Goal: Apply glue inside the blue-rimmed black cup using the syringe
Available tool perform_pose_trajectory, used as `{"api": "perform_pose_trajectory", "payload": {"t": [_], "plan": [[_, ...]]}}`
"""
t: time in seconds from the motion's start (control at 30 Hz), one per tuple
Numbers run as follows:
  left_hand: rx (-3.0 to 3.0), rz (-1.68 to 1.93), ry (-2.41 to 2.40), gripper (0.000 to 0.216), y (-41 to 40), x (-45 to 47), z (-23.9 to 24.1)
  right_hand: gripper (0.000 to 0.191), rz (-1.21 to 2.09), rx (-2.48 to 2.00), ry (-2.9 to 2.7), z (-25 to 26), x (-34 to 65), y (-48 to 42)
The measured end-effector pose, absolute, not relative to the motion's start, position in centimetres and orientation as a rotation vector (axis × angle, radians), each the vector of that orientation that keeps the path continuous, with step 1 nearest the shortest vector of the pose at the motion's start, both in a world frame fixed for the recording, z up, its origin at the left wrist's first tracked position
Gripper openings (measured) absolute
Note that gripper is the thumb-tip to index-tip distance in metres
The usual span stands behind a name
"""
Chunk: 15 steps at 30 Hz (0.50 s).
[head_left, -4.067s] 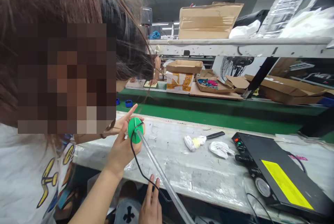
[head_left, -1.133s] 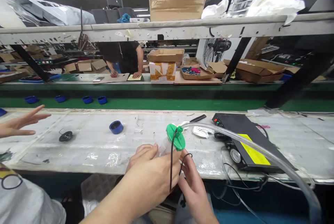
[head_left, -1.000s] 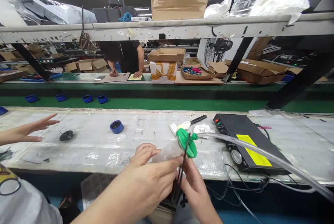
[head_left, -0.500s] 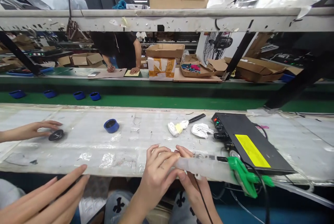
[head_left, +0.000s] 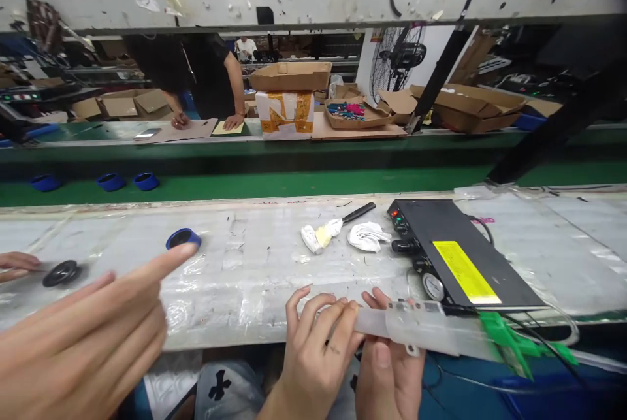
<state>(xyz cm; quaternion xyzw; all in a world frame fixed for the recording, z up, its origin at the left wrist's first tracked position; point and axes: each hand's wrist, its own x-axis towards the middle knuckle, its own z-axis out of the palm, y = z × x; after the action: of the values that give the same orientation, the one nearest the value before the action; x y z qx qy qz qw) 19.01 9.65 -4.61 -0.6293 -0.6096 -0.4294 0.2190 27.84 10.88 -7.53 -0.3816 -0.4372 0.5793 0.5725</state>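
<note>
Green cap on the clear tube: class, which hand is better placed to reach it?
Probably the right hand: it holds the clear tube nearer the green cap; the left hand holds the far end.

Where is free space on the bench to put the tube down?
Bare bench lies between the blue cap and the rags, just beyond both hands holding the tube. The right is crowded by the black box; a co-worker's hand covers the left.
</note>
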Motion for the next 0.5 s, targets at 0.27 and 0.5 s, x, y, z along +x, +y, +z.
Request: {"api": "perform_pose_trajectory", "payload": {"t": [0.27, 0.5], "plan": [[-1.821, -1.145, -1.612, 0.012, 10.6, 19.1, -4.8, 0.046, 1.296, -1.026, -1.100, -7.6, 30.6, 13.7], [-2.117, -1.175, -1.557, 0.020, 13.1, 14.6, -4.4, 0.048, 0.969, -1.142, -1.061, -7.5, 35.3, 16.3]]}}
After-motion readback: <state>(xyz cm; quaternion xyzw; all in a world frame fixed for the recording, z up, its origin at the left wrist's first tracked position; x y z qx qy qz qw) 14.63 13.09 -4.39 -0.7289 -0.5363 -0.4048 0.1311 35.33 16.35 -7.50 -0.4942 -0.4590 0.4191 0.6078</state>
